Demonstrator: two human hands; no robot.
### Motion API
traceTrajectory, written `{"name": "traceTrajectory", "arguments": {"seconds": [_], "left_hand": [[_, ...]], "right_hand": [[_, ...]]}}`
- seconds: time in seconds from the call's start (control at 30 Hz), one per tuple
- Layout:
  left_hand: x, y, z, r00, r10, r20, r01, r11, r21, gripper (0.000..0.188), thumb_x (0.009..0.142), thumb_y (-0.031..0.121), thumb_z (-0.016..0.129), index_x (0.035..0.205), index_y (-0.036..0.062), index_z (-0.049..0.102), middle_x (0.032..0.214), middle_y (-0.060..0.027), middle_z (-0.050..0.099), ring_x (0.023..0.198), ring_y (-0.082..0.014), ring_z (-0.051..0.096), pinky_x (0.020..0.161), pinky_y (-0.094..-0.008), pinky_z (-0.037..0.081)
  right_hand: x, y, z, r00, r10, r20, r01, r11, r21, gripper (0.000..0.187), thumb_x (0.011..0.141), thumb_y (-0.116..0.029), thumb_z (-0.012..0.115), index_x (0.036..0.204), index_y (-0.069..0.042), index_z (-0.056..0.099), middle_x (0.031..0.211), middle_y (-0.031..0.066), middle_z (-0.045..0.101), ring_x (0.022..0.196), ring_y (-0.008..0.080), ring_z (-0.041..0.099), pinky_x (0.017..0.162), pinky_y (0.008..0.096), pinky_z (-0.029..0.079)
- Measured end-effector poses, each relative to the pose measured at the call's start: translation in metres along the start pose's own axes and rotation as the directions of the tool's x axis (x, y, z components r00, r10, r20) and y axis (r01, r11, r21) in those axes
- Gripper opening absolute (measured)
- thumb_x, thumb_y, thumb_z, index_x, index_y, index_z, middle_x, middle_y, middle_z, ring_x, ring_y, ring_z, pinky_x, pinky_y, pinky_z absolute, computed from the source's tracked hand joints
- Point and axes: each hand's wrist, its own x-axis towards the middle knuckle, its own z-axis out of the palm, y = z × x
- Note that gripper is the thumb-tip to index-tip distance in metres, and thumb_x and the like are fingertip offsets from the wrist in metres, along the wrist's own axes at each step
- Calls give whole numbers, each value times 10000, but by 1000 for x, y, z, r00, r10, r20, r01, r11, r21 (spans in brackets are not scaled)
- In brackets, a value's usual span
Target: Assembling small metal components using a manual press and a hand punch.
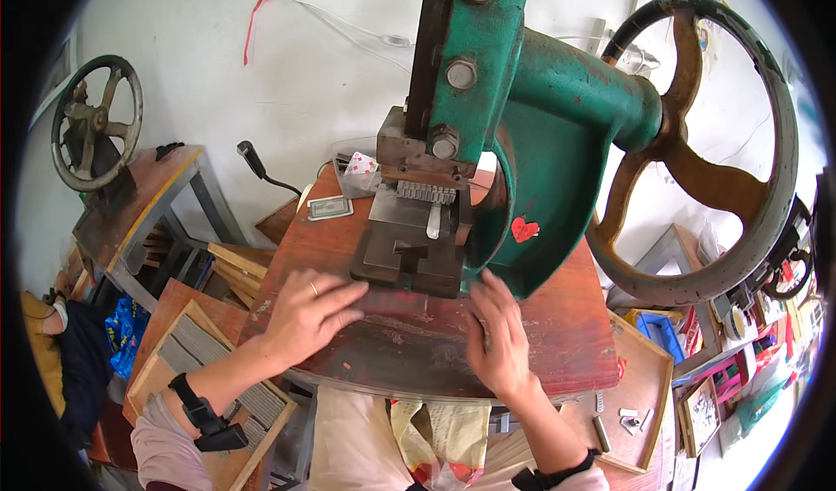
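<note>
My left hand (309,312) lies flat, palm down, on the worn red table (557,334), fingers pointing toward the dark metal die block (409,260) of a green press (522,99). A ring is on one finger. My right hand (496,334) rests on the table too, fingers spread, fingertips close to the front right corner of the die block. Whether anything thin lies under either palm is hidden. A toothed metal punch (427,193) sits above the block.
A large brown handwheel (705,160) sits on the press at right. A card deck (330,207) and a clear box of cards (359,171) lie at the table's back left. A wooden tray (205,352) of grey strips is at lower left, a second press wheel (96,121) far left.
</note>
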Motion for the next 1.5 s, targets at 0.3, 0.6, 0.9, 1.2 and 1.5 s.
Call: {"name": "traceTrajectory", "arguments": {"seconds": [0.3, 0.6, 0.9, 1.2, 1.5], "left_hand": [[106, -16, 28, 919, -395, 16, 395, 917, -52, 325, 748, 228, 726, 988, 27, 638, 922, -138, 566, 825, -323, 574, 737, -395, 459], [114, -22, 52, 878, -479, 10, 470, 865, 178, 430, 778, 351, 686, 1088, 55, 642, 1178, -162, 540, 1163, -341, 429, 949, -460, 348], [113, -17, 58, 874, -487, -13, 478, 853, 209, 391, 829, 352, 628, 1118, 89, 645, 1220, -137, 515, 1178, -335, 385, 955, -482, 304], [112, -27, 60, 836, -547, 48, 542, 836, 89, 391, 792, 404, 645, 1112, 180, 658, 1308, -160, 454, 1260, -366, 281, 971, -579, 211], [110, -27, 59, 778, -626, 50, 627, 779, -10, 654, 725, 426, 716, 1237, 78, 507, 1314, -265, 378, 1273, -403, 246, 979, -578, 229]], "right_hand": [[-65, 10, -37, 921, 375, 106, -346, 912, -221, 242, 784, 19, 596, 1023, 30, 559, 1031, 193, 564, 1130, 424, 454, 955, 483, 380], [-67, 16, -42, 889, 450, 87, -431, 885, -179, 214, 800, -2, 572, 1009, 43, 566, 961, 198, 596, 1071, 423, 490, 927, 467, 399], [-67, 14, -43, 870, 491, 47, -483, 868, -115, 150, 801, -6, 577, 944, 36, 594, 945, 183, 614, 1052, 394, 512, 910, 448, 415], [-25, 4, -99, 998, 42, -48, -57, 931, -359, 178, 753, 28, 594, 928, -7, 596, 898, 151, 622, 985, 349, 569, 874, 444, 437], [227, 37, -280, 977, -111, -182, -98, 522, -847, 545, 865, -385, 563, 1278, -42, 464, 1088, 175, 583, 997, 290, 580, 894, 375, 431]]}}
